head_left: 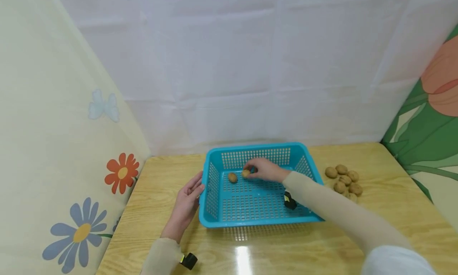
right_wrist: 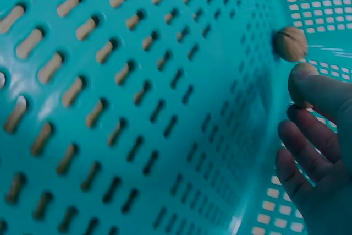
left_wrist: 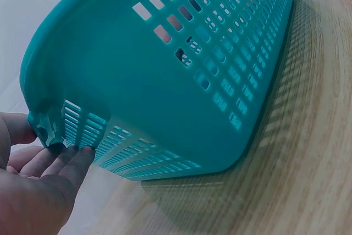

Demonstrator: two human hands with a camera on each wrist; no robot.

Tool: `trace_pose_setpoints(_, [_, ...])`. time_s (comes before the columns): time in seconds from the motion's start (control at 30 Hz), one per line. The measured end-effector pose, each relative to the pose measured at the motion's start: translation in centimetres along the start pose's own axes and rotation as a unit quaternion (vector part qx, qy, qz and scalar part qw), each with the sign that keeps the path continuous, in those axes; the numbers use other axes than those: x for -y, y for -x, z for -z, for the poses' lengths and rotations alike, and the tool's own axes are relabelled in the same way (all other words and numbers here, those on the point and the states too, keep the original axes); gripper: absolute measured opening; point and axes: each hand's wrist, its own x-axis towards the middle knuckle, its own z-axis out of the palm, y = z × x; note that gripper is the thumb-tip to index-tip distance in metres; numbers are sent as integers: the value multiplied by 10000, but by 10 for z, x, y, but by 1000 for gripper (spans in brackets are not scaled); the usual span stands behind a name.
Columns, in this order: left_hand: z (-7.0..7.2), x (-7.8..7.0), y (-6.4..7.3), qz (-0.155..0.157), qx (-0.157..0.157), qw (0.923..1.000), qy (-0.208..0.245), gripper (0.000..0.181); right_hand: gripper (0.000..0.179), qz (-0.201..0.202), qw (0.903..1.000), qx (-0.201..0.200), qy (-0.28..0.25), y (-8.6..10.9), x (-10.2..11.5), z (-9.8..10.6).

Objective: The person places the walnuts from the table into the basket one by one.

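Note:
A blue plastic basket [head_left: 247, 223] with slotted walls stands on the wooden table. My left hand [head_left: 187, 201] grips the basket's left rim, thumb on top and fingers against the outer wall, as the left wrist view [left_wrist: 47, 174] also shows. Inside the basket, my right hand [head_left: 264, 169] pinches a walnut [head_left: 245, 173] between thumb and fingertips, low over the floor. Another walnut [head_left: 232, 177] lies on the basket floor just left of it. In the right wrist view the loose walnut [right_wrist: 290, 44] sits right beyond the pinched walnut [right_wrist: 297, 86].
Several walnuts [head_left: 345, 180] lie in a loose pile on the wooden table [head_left: 171, 167], right of the basket. A white cloth [head_left: 229, 68] hangs behind the table. Printed floral cloths [head_left: 82, 147] stand at both sides. The right forearm crosses over the basket's right rim.

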Motion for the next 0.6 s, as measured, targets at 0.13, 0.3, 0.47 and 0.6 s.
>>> trace_pose_setpoints(0.13, [0, 1, 0, -23, -10, 10000, 26, 52, 30, 65, 9998, 66, 186, -3, -2, -9])
trace_pose_setpoints(0.3, [-1, 3, 1, 9, 13, 10000, 32, 52, 31, 2, 9995, 139, 288, -4, -2, -13])
trace_pose_setpoints(0.47, [1, 3, 0, -16, 7, 10000, -14, 52, 34, -204, 9995, 201, 148, -6, -3, -12])
trace_pose_setpoints(0.6, [1, 2, -1, 1, 10, 10000, -4, 52, 39, -250, 9994, 244, 4, -4, -4, -9])
